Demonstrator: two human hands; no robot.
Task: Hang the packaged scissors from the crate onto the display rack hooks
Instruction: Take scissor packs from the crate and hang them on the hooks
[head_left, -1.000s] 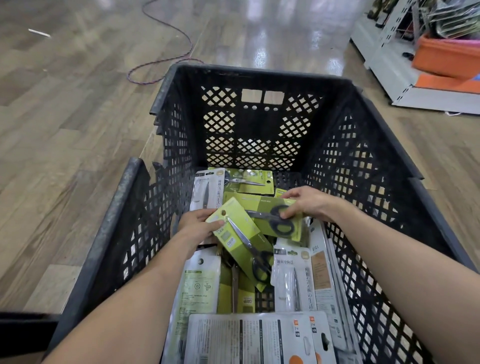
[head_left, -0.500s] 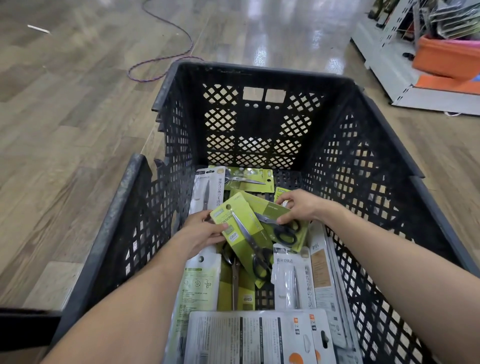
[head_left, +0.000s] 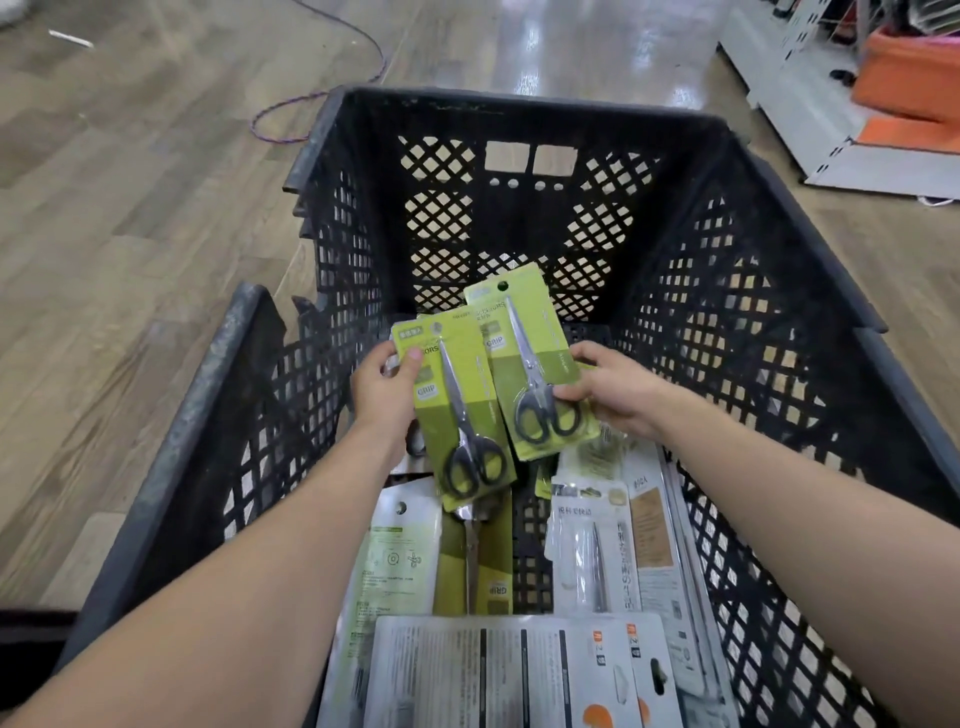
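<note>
Over the black lattice crate, both hands are holding green-carded scissors packs upright, hang-holes toward the far wall, probably so the cards are ready to slip onto hooks without turning. Left hand is pinching the near pack by its upper left edge, thumb across the card face, fingers curled behind; a further green card seems to be sitting behind it in the same hold, though I cannot tell how many. Right hand is gripping the second pack low on its right side, thumb pressing the face just beside the black scissor handles, other fingers hidden behind the card. The two packs are overlapping slightly at their inner edges, the right one riding higher and tilted a little leftward at the top. Both forearms are reaching in from the near rim, wrists roughly level, hands raised off the stock on the crate floor. Below them more goods are lying flat: another green scissors pack, a pale card with a hang-hole, white blister packs and a large white-backed card nearest the viewer. White shelving is standing at far right on the wooden floor; no hooks can be made out from here. Judgement: picking is under way, hanging not yet begun.
</note>
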